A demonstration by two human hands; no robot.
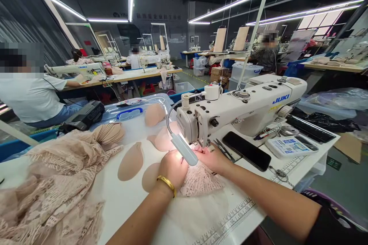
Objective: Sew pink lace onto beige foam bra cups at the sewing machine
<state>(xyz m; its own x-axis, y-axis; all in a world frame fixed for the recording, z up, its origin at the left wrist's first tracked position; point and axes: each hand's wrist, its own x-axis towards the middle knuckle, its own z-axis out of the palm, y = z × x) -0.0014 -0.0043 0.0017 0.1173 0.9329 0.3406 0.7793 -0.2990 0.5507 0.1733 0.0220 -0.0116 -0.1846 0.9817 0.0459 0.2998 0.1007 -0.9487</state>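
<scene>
A pink lace piece (201, 182) lies under the sewing machine's (241, 103) needle end, spreading toward me. My left hand (173, 168), with a gold bangle at the wrist, rests at its left edge; the lamp head hides most of its fingers. At the right, my right hand (211, 157) has its fingers pressed together on the lace close to the presser foot. A gooseneck lamp (184, 149) shines on the spot between them. Beige bra cups (130, 162) lie to the left of my left hand, one (151, 177) partly behind it.
Lace fabric (66, 176) is heaped at the left, beside a stack of cups (109, 134). Snips (223, 149), a phone (246, 150) and a white box (289, 146) lie at the right. A clear plastic bin (135, 103) stands behind. A co-worker (31, 95) sits at the far left.
</scene>
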